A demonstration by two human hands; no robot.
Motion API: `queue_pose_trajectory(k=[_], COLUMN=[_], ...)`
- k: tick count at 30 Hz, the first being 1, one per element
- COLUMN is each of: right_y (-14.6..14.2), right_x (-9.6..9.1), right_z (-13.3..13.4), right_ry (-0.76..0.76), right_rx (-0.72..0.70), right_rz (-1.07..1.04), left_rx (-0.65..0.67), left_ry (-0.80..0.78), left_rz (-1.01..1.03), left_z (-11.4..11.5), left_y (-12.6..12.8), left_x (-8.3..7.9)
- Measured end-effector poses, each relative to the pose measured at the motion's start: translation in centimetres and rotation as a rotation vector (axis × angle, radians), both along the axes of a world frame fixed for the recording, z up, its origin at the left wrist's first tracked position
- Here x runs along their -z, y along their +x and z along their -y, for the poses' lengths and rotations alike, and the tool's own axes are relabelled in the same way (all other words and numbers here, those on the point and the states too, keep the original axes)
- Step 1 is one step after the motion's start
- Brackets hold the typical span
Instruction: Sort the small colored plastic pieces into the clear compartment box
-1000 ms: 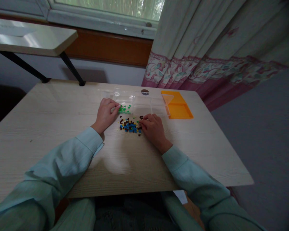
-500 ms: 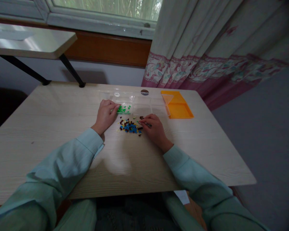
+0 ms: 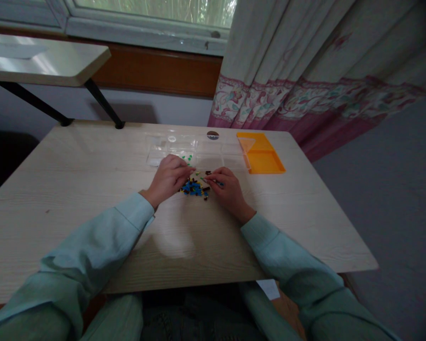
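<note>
A small heap of toy building bricks (image 3: 193,188), blue, brown and yellow, lies on the table. Over its left edge reaches my left hand (image 3: 171,177), fingers pinched together; whatever is between them is too small to make out. At the heap's right side my right hand (image 3: 227,188) is closed, with a small green brick (image 3: 202,178) at its fingertips. A blue bit shows beneath its curled fingers. Behind both hands lies a clear compartment box (image 3: 209,163). Green bricks (image 3: 189,157) sit in one front compartment, partly hidden by my left hand.
An orange tray (image 3: 266,162) stands at the back right against the clear box. A round dark sticker (image 3: 213,135) is behind the box. A raised shelf (image 3: 49,61) on black legs occupies the back left. A patterned curtain (image 3: 287,104) hangs behind the table.
My left hand has moved right and slightly toward me, from the green bricks' compartment to the heap. My right hand has stayed almost still, still pinching the green brick.
</note>
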State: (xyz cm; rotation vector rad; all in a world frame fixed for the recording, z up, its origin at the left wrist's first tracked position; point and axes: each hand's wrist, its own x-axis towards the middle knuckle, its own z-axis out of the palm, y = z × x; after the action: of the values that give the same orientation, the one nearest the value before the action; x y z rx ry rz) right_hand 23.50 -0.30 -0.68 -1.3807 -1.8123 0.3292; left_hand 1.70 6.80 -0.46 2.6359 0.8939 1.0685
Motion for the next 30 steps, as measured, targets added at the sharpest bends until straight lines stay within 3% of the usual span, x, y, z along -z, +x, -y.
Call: queue_pose_trajectory(k=[4,18,21,25,30], right_y=[-0.1,-0.3,-0.3,-0.5,-1.0], right_x=[-0.1,-0.2,-0.2,-0.3,-0.4], right_z=[0.2,0.3,0.2,0.5,1.1], right_ry=[0.04,-0.007,0.026,0.046,0.011], right_rx=[-0.05,-0.046,-0.002,0.086,0.026], right_rz=[-0.012,-0.002,0.071,0.28,0.457], left_rx=[0.108,0.132,0.072,-0.114,-0.251], left_ry=[0.002,-0.053,-0.034,-0.04,-0.054], left_rz=[-0.045,-0.08,-0.053,0.06,0.143], left_z=[0.9,0.8,0.7,0.2,-0.4], left_y=[0.9,1.0,0.7,0.1,-0.3], left_x=[0.0,0.2,0.0,-0.3,-0.1])
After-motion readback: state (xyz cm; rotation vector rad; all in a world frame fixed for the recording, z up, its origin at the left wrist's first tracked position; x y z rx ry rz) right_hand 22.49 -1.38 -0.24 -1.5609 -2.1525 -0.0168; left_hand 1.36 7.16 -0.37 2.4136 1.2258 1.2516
